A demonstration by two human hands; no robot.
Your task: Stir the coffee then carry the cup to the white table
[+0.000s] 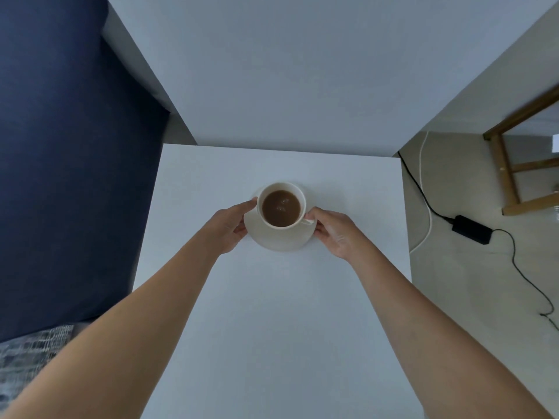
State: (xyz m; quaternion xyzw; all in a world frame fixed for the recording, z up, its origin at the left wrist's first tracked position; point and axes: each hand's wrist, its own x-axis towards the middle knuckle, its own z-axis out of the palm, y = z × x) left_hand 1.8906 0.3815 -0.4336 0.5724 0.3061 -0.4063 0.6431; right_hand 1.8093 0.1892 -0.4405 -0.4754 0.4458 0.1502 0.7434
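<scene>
A white cup (266, 193) full of brown coffee (281, 207) stands on a white saucer (279, 241) over the far middle of the white table (272, 313). My left hand (231, 225) grips the saucer's left rim, thumb near the cup's side. My right hand (335, 231) grips the saucer's right rim, fingers beside the cup's handle (308, 221). I cannot tell whether the saucer rests on the table or hovers just above it. No spoon is in view.
A dark blue sofa (69, 164) runs along the table's left side. A white wall (287, 71) rises behind the table. On the floor to the right lie a black power adapter (470, 229) with cables and a wooden stool frame (514, 164).
</scene>
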